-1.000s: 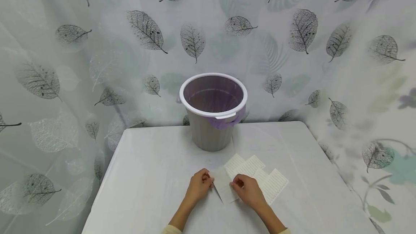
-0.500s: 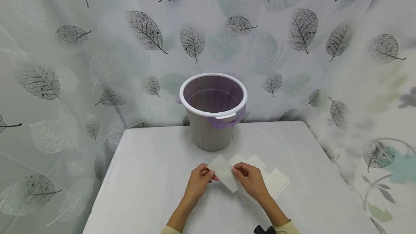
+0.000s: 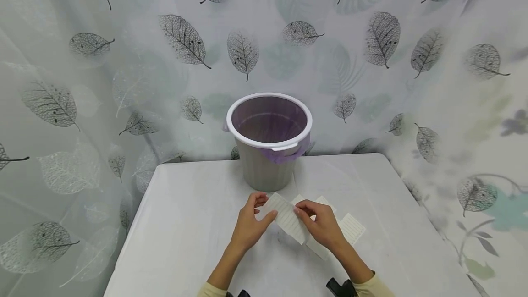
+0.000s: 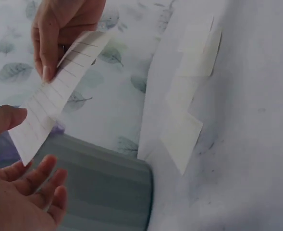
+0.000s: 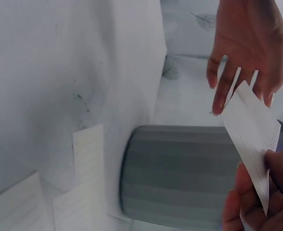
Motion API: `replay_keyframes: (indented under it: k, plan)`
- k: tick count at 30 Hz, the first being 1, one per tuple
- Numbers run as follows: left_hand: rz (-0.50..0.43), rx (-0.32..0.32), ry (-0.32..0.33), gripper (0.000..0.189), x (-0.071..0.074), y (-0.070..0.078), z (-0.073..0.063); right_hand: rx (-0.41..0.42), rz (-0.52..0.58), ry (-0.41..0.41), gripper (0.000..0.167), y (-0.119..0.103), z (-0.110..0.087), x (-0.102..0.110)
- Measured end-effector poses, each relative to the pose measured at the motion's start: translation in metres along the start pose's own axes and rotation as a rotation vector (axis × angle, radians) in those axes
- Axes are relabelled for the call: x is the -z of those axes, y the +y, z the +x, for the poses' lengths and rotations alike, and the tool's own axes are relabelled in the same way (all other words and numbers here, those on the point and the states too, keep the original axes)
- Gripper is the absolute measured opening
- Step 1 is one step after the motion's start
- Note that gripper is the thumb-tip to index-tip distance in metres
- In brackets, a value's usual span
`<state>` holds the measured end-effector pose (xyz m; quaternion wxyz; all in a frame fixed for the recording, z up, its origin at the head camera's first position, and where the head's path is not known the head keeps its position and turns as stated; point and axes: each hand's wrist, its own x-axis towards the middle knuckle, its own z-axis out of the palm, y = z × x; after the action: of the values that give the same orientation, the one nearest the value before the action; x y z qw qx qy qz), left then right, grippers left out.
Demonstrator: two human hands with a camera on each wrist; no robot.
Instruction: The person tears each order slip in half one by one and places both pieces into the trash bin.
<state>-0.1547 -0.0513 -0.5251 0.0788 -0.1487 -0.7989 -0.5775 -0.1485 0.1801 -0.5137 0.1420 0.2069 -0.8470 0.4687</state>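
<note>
A lined sheet of pale paper (image 3: 286, 218) is held up over the table, tilted, in front of the bin. My right hand (image 3: 321, 224) pinches its right edge between thumb and fingers. At the opposite edge is my left hand (image 3: 249, 224), its thumb by the near face and its fingers spread behind, as the left wrist view shows. From the right wrist view the left fingers (image 5: 223, 91) look loosely extended around the sheet's corner. More lined paper sheets (image 3: 352, 229) lie overlapping on the table, partly hidden under my right hand and forearm.
A grey bin (image 3: 266, 168) with a white rim and a purple liner (image 3: 288, 155) stands behind my hands. The white table (image 3: 185, 223) ends at a leaf-patterned curtain (image 3: 264, 58). Dark wrist gear (image 3: 342, 287) shows near the right sleeve.
The sheet has risen from the table toward the bin and turned, its lines now showing. My left hand has loosened from a pinch and spread its fingers; my right keeps its pinch.
</note>
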Motion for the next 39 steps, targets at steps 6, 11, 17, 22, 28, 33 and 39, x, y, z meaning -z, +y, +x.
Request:
replay_keyframes:
  k: [6, 11, 17, 22, 28, 33, 39]
  plan:
    - [0.189, -0.196, -0.027, 0.053, 0.007, 0.014, 0.008, 0.099, -0.057, -0.060, 0.009, -0.008, 0.008, 0.005]
    - [0.440, -0.380, -0.038, 0.037, 0.009, 0.027, 0.010, 0.193, -0.181, -0.132, 0.009, -0.016, 0.014, 0.010]
    - [0.532, -0.412, -0.065, 0.012, 0.010, 0.037, 0.010, 0.225, -0.264, -0.183, 0.005, -0.024, 0.017, 0.015]
    - [0.510, -0.404, -0.087, 0.009, 0.011, 0.038, 0.012, 0.266, -0.279, -0.195, 0.005, -0.026, 0.018, 0.016]
    - [0.473, -0.412, -0.107, 0.005, 0.012, 0.041, 0.012, 0.295, -0.266, -0.192, 0.006, -0.028, 0.018, 0.017]
    - [0.411, -0.444, -0.089, 0.004, 0.014, 0.041, 0.012, 0.313, -0.145, -0.168, 0.011, -0.027, 0.019, 0.018]
    - [0.338, -0.479, -0.053, 0.005, 0.015, 0.042, 0.012, 0.293, -0.023, -0.152, 0.017, -0.027, 0.020, 0.018]
